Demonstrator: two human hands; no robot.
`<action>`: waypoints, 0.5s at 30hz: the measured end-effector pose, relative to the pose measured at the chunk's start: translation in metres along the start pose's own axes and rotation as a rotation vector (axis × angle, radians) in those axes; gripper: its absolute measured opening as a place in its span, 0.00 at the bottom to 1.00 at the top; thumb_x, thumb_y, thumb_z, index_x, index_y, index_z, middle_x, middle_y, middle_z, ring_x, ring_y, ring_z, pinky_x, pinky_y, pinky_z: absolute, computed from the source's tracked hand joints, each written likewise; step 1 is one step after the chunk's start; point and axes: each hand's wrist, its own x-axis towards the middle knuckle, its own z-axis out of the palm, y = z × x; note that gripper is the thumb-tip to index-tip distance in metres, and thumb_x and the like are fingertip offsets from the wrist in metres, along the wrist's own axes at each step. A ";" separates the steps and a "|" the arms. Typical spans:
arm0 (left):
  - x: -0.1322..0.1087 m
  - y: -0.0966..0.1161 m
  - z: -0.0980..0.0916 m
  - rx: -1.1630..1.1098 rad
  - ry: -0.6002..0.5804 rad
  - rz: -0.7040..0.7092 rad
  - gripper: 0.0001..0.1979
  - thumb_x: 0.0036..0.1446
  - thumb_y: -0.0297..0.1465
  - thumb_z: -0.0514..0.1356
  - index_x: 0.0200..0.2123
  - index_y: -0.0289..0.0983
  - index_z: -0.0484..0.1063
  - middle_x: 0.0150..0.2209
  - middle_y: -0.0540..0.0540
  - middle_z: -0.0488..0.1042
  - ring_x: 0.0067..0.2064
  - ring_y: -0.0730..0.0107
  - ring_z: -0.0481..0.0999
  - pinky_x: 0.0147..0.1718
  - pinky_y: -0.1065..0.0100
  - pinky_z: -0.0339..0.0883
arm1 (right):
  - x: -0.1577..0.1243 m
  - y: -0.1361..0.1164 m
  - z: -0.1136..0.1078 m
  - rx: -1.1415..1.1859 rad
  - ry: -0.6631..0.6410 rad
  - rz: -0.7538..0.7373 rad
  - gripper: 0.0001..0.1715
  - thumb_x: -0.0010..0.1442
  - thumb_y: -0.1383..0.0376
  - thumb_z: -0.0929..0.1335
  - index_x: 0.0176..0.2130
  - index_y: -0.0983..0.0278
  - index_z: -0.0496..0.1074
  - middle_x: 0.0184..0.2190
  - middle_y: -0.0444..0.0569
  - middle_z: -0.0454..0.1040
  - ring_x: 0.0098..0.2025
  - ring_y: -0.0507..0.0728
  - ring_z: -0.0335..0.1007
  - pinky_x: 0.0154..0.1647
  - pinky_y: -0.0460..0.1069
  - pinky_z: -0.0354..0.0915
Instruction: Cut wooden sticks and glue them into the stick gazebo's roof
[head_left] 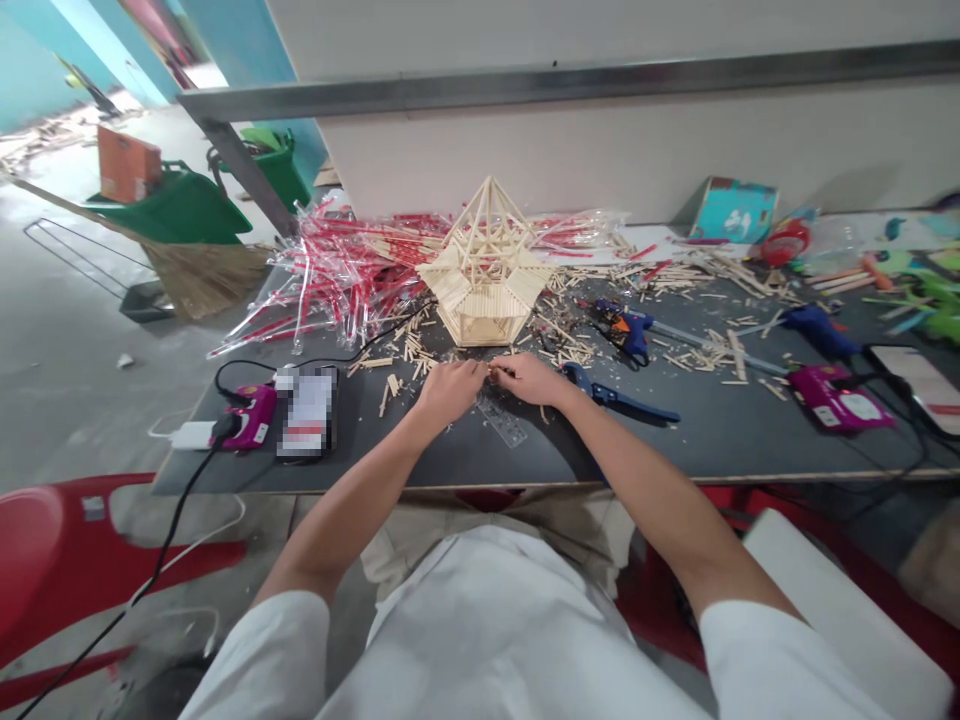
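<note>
My left hand (452, 390) and my right hand (534, 381) meet over the near middle of the dark table. The fingers of both are pinched together at a small tan bit between them, too small to name. Just below the fingertips a clear plastic ruler (504, 424) lies on the tabletop, partly covered by the hands. Right behind the hands stands a model built of thin wooden sticks (491, 295), with a pointed open frame on top. A dark blue-handled cutting tool (626, 402) lies to the right of my right hand.
Cut wooden sticks (409, 348) are scattered around the model. Red-and-clear plastic wrappers (337, 265) pile up behind at left. A blue glue gun (634, 330) lies right of the model. A phone (307, 412) and purple power strips (251, 417) with cables sit near the table edge.
</note>
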 end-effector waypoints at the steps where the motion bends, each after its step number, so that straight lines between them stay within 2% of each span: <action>1: 0.000 0.000 0.000 -0.002 0.001 0.001 0.14 0.68 0.23 0.53 0.53 0.33 0.73 0.45 0.37 0.79 0.47 0.56 0.82 0.39 0.62 0.70 | 0.000 0.000 0.000 -0.001 -0.001 0.000 0.12 0.66 0.65 0.64 0.36 0.63 0.75 0.29 0.48 0.78 0.30 0.55 0.66 0.34 0.47 0.54; 8: 0.000 -0.001 -0.001 -0.006 0.004 0.004 0.14 0.68 0.23 0.53 0.52 0.33 0.74 0.44 0.38 0.79 0.47 0.55 0.82 0.39 0.61 0.70 | 0.000 0.004 0.004 -0.004 -0.012 0.014 0.13 0.66 0.64 0.63 0.33 0.63 0.73 0.26 0.45 0.73 0.28 0.53 0.62 0.33 0.47 0.52; 15: 0.000 -0.002 -0.002 -0.006 0.004 0.010 0.14 0.69 0.24 0.52 0.53 0.33 0.74 0.43 0.37 0.79 0.46 0.55 0.81 0.38 0.61 0.70 | 0.001 0.003 0.002 0.015 -0.017 0.009 0.14 0.68 0.64 0.62 0.36 0.64 0.74 0.29 0.46 0.76 0.31 0.53 0.66 0.35 0.47 0.54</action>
